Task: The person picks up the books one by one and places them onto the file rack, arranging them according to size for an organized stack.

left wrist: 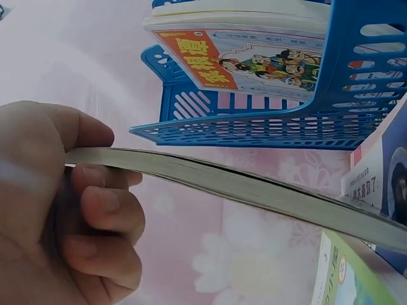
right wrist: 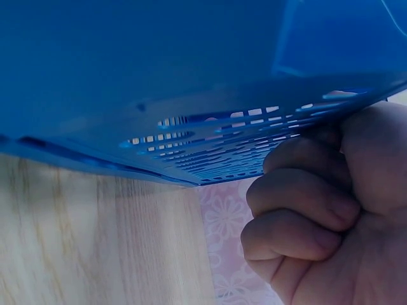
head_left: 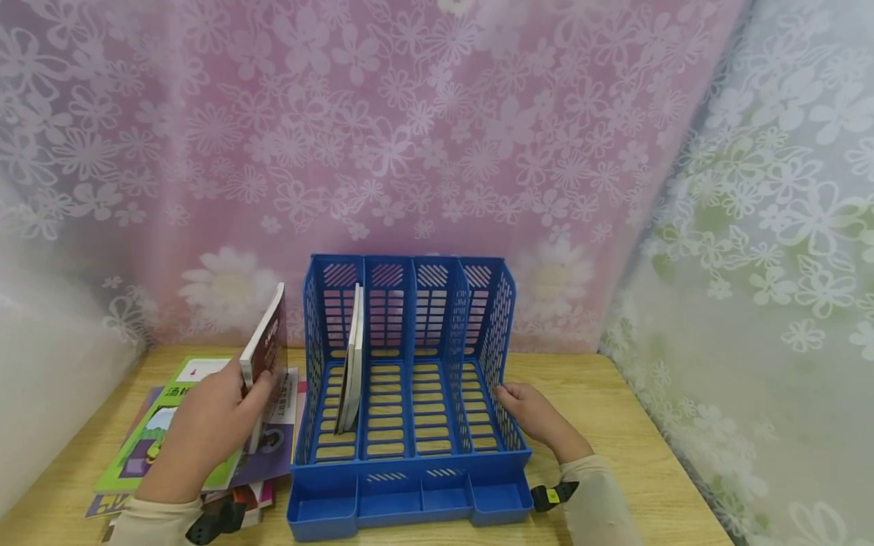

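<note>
My left hand [head_left: 212, 417] pinches a thin book [head_left: 268, 349] between thumb and fingers, holding it upright just left of the blue file rack [head_left: 382, 464]. In the left wrist view the book's page edge [left wrist: 241, 184] runs from the thumb toward the lower right. The other fingers curl below it. At the rack's right side, my right hand [head_left: 539, 413] grips the perforated side wall [head_left: 505, 356], with fingers curled in the right wrist view [right wrist: 305, 216]. A few slim books [head_left: 352, 371] stand in the rack's leftmost slot, leaning on a divider; one shows a cartoon cover [left wrist: 254, 63].
Several books lie in a loose pile left of the rack, a green-covered one [head_left: 123, 455] among them. Small trays [head_left: 447, 498] line the rack's front. A pink flowered curtain [head_left: 437, 152] hangs behind the wooden table [head_left: 587, 379], and a pale one [head_left: 765, 303] at right.
</note>
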`<state>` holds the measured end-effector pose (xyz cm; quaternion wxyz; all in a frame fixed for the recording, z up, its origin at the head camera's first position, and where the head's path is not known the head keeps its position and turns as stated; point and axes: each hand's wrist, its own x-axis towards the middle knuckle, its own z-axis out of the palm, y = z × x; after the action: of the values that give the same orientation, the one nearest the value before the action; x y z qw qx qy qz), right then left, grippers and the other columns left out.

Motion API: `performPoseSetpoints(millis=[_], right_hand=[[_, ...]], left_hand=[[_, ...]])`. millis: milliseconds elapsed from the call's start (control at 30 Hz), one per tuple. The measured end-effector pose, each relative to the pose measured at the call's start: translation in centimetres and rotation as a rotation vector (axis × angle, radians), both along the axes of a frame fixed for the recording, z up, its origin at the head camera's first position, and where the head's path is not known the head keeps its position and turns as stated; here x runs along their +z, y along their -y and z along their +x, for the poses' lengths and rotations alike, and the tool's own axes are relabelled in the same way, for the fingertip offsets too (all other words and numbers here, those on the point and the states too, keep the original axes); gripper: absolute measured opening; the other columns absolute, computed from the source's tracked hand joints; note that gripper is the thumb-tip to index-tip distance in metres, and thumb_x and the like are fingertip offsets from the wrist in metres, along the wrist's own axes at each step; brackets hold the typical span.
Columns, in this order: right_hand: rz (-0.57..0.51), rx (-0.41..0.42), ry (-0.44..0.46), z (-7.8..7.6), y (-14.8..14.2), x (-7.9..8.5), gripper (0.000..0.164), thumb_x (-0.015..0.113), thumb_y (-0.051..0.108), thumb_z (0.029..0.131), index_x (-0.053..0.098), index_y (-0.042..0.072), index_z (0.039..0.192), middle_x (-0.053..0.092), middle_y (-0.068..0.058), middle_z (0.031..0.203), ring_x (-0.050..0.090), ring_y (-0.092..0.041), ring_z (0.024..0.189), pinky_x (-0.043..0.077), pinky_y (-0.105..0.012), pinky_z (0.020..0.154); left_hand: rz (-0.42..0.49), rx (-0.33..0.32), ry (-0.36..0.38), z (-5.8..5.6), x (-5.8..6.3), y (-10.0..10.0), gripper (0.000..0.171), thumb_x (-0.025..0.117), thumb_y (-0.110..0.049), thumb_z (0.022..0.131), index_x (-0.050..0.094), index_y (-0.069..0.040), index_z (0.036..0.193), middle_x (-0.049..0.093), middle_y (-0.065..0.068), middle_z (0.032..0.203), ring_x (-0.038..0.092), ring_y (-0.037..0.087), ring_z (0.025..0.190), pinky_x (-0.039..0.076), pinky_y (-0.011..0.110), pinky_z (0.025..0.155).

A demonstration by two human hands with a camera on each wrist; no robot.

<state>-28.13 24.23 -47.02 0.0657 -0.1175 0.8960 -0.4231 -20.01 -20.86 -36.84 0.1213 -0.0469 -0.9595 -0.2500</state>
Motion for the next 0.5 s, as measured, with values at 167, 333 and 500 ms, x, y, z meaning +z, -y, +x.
performPoseSetpoints(millis=[167, 333, 500], right_hand=[[0.003, -0.001, 0.0, -0.1, -0.1, -0.1, 0.049, 0.038, 0.035, 0.105, 0.048, 0.0, 0.073, 0.033, 0.001, 0.059, 0.029, -0.014, 0.052, 0.03, -0.027, 0.049], [0.005, 0.006, 0.003, -0.16, -0.09, -0.13, 0.05, 0.037, 0.034, 0.106, 0.053, -0.004, 0.078, 0.034, 0.001, 0.06, 0.029, -0.014, 0.053, 0.03, -0.027, 0.049], [0.011, 0.004, 0.008, -0.18, 0.02, -0.17, 0.048, 0.037, 0.033, 0.106, 0.055, -0.004, 0.081, 0.036, 0.001, 0.061, 0.031, -0.013, 0.054, 0.032, -0.028, 0.05]], left_hand=[[-0.012, -0.028, 0.048, 0.1, 0.13, -0.04, 0.07, 0.027, -0.051, 0.102, 0.041, 0.011, 0.132, 0.062, 0.025, 0.106, 0.058, 0.023, 0.073, 0.044, 0.038, 0.057], [-0.004, -0.043, 0.062, 0.22, 0.29, -0.29, 0.074, 0.024, -0.054, 0.101, 0.037, 0.008, 0.139, 0.059, 0.026, 0.115, 0.061, 0.03, 0.088, 0.048, 0.047, 0.067], [-0.01, -0.02, 0.045, 0.3, 0.2, -0.01, 0.066, 0.026, -0.045, 0.104, 0.037, 0.013, 0.135, 0.062, 0.026, 0.104, 0.061, 0.027, 0.072, 0.046, 0.041, 0.056]])
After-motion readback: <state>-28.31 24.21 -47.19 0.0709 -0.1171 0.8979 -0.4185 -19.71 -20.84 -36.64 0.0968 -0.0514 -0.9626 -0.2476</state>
